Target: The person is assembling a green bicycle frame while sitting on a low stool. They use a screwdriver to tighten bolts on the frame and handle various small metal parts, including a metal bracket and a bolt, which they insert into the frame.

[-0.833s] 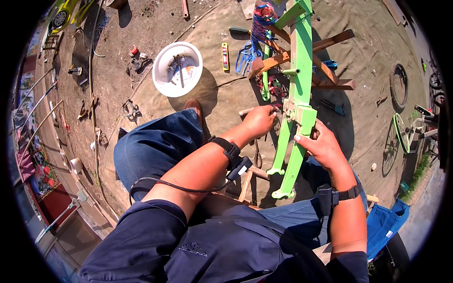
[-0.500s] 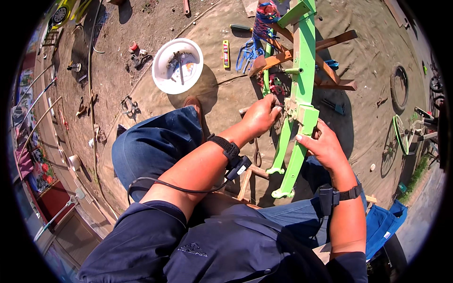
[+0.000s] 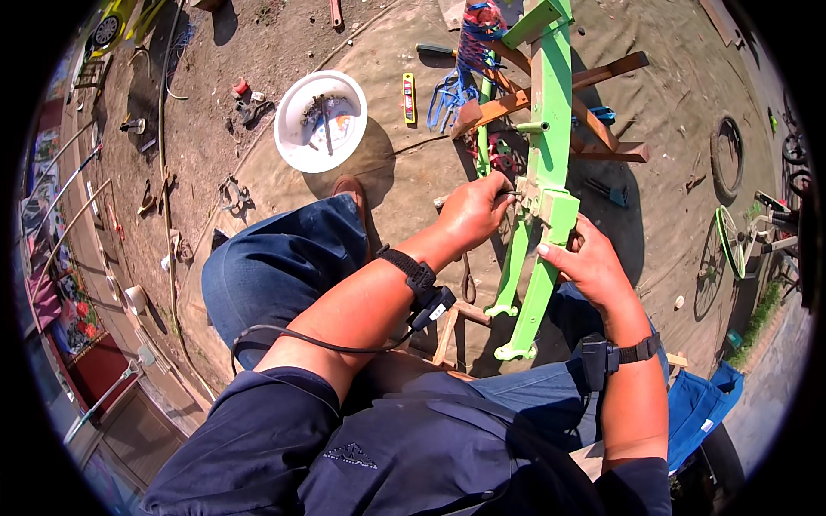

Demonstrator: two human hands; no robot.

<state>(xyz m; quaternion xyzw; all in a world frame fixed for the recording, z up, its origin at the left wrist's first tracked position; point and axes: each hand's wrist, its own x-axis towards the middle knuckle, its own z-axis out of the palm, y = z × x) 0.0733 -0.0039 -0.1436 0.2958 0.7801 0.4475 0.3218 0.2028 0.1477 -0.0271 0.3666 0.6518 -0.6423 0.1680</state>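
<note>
A bright green metal frame [image 3: 551, 112], like a bicycle frame or fork, slants down in front of me, with two legs at its lower end. A block-shaped bracket [image 3: 559, 211] sits at its joint. My left hand [image 3: 478, 211] is closed in a pinch left of that joint, on a thin dark bolt-like piece [image 3: 514, 193] pointing at the bracket. Fingers hide most of this piece. My right hand [image 3: 587, 265] grips the green frame just below the bracket, thumb on its near face and fingers behind, partly hidden.
Wooden stand legs [image 3: 611, 70] and braided blue-red cord [image 3: 477, 43] support the frame. A white basin [image 3: 297, 146] holding small metal parts stands left, beside a yellow spirit level [image 3: 409, 98]. Pliers-like tools [image 3: 609, 193] lie right, a tire [image 3: 729, 159] farther off.
The fingers of my left hand have shifted slightly, and the thin dark piece now shows between them and the bracket. My right hand keeps its grip.
</note>
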